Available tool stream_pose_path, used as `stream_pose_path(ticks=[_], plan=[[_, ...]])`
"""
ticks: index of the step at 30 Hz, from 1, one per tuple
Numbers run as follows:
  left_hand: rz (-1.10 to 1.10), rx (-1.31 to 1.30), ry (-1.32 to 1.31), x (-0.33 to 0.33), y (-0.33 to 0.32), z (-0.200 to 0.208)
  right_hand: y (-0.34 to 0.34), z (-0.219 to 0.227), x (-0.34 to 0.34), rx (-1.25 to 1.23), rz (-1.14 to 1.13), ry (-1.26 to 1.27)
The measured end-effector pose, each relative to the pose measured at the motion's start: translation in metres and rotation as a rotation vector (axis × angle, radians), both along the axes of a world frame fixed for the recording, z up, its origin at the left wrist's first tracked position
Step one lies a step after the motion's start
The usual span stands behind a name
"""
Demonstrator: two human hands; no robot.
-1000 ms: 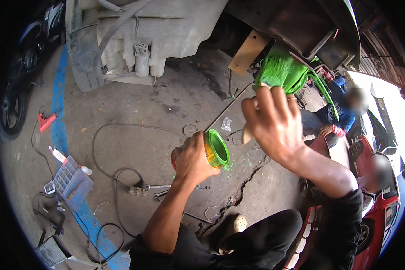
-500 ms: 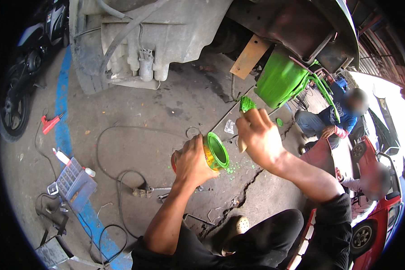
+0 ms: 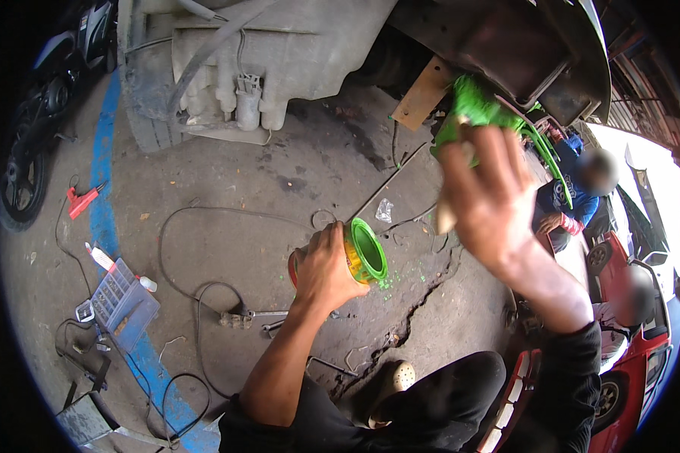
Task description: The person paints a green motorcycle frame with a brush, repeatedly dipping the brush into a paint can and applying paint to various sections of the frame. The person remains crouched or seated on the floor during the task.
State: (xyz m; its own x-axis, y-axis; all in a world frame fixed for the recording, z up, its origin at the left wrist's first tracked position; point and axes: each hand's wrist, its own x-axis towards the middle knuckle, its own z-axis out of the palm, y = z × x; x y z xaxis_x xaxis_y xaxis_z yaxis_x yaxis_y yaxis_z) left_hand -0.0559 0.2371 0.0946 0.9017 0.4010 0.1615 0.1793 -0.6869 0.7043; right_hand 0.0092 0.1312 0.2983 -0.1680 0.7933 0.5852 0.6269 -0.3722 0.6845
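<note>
Your brush [image 3: 472, 102] is up at the green part [image 3: 447, 136], near the upper right, with its bristles loaded green and pretty smeared by motion (hard to say exactly where bristles end and painted surface begins). Your right hand [image 3: 495, 196] has its fingers curled round the brush, gripping it, and the pale handle end pokes out below your fingers. Your left hand [image 3: 325, 268] is wrapped round the can [image 3: 352, 260], which is tipped so its mouth faces right; there's green all round the rim and down the inside. Green specks [image 3: 385, 284] dot the floor [image 3: 242, 181] just beside it.

Just left of the green part hangs a tan plate [image 3: 421, 94] with a hole near its top, and further left you've got a big grey panel [image 3: 227, 68]. Below that plate, a clear plastic scrap [image 3: 384, 210] lies on the floor, and a crack [image 3: 409, 321] runs down toward your shoe [image 3: 403, 375]. Out to your left there's a parts box [image 3: 117, 294] by the blue stripe [image 3: 104, 219], a red tool [image 3: 81, 201] above it, then a motorcycle [image 3: 41, 128]. Over on your right, a person in blue [image 3: 574, 196] is near the green part, and a red car [image 3: 635, 377] sits lower down.
</note>
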Motion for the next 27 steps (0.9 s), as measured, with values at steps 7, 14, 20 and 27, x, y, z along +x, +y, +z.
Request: stream_pose_path(ticks=[7,14,20,27], plan=[[-0.023,-0.012,-0.026,0.003,-0.004,-0.001,-0.019,-0.076,0.049,-0.279,-0.228,0.012],[-0.007,-0.024,-0.013,0.001,0.0,0.0,-0.02,-0.077,0.045,-0.147,-0.07,0.496],[-0.016,-0.014,-0.022,0.003,-0.002,-0.001,-0.007,-0.024,0.047,0.111,0.059,0.394],[-0.012,-0.022,-0.031,0.004,0.001,-0.009,-0.003,0.007,0.024,0.157,0.153,0.188]])
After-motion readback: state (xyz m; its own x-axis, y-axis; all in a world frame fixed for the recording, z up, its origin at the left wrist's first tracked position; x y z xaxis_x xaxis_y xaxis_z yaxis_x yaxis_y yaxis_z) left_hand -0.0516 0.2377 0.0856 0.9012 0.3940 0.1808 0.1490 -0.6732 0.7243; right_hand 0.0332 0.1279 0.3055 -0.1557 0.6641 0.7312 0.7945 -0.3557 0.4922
